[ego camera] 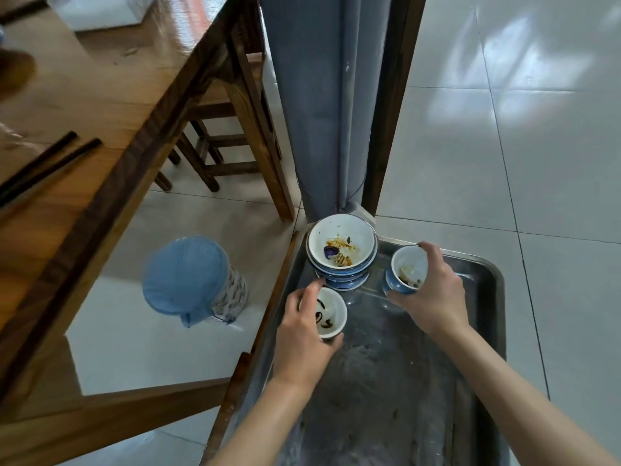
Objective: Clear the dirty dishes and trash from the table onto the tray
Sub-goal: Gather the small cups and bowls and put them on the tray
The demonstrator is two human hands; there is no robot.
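A steel tray [484, 307] lies at the lower right. At its far left corner stands a stack of blue-and-white bowls [341, 253], the top one smeared with sauce and scraps. My left hand [302, 334] grips a small white cup [331, 316] with dark sauce inside, just in front of the stack over the tray. My right hand [437, 294] grips a small blue cup [405, 270] with food bits inside, to the right of the stack, over the tray's far part. Dark chopsticks [47, 166] lie on the wooden table [111, 105] at the left.
A bin lined with a blue bag [191, 280] stands on the tiled floor between table and tray. Wooden stools [228, 129] sit under the table. A grey curtain [322, 102] hangs behind the tray. A white box [100, 11] rests at the table's far end.
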